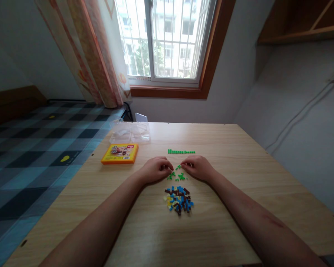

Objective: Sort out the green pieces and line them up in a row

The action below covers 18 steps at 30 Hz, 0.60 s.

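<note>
My left hand (157, 170) rests on the table at the left of a small heap of green building bricks (181, 177). Its thumb and forefinger are pinched together at the heap's edge; what lies between them is too small to make out. From the other side my right hand (198, 167) reaches in with closed fingertips, a tiny green brick (179, 167) at their tips. Beyond both hands, more green bricks (180, 151) stand in a row, taller at the left end. Nearer to me lies a mixed pile of blue, brown and yellow bricks (179, 199).
A yellow-orange box (119, 154) lies to the left on the wooden table (217, 230). Behind it are clear plastic trays (129, 132). A bed with a checked cover (44, 148) adjoins the table's left side; a window (172, 40) is ahead.
</note>
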Each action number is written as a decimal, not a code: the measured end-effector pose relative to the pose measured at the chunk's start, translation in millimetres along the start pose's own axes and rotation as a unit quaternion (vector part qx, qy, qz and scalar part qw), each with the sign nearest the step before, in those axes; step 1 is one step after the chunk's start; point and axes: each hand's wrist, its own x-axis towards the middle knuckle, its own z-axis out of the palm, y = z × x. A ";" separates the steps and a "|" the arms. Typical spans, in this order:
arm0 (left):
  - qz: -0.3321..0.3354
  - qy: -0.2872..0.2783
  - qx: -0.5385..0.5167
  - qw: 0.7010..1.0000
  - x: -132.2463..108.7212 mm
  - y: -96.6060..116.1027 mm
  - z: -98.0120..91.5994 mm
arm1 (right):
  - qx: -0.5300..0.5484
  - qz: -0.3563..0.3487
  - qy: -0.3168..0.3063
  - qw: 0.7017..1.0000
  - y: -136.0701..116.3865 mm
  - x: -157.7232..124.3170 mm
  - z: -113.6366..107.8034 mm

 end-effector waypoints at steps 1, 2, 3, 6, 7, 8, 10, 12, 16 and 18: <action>-0.007 0.000 -0.003 1.000 0.3 0.7 0.0 | 0.002 0.001 0.001 1.000 0.1 -0.1 -0.2; -0.016 0.002 -0.003 1.000 0.7 1.2 0.3 | 0.004 0.001 0.001 1.000 0.3 -0.2 -0.2; -0.026 0.005 -0.001 1.000 1.3 1.6 0.9 | 0.006 0.001 0.001 1.000 0.6 -0.2 -0.1; -0.041 0.015 0.005 0.999 2.7 1.2 3.4 | 0.010 0.000 -0.001 1.000 1.8 -0.1 0.7; -0.042 0.016 0.005 0.999 3.0 0.6 4.2 | 0.009 0.001 -0.001 1.000 2.2 -0.1 1.1; -0.043 0.017 0.005 0.999 3.3 -0.2 4.7 | 0.009 0.002 -0.002 1.000 2.5 -0.1 1.4; -0.042 0.017 0.003 0.999 3.6 -1.8 5.4 | 0.011 0.003 -0.002 1.000 2.8 -0.2 1.6; -0.038 0.017 0.001 0.999 3.9 -3.1 5.4 | 0.018 -0.002 -0.004 1.000 2.7 -0.6 0.9; -0.037 0.024 -0.001 0.999 4.5 -1.7 4.6 | 0.043 -0.010 -0.015 0.999 1.6 -2.3 -3.6; -0.041 0.022 0.007 0.999 4.6 1.1 4.2 | 0.059 -0.005 -0.028 0.998 0.9 -3.4 -6.4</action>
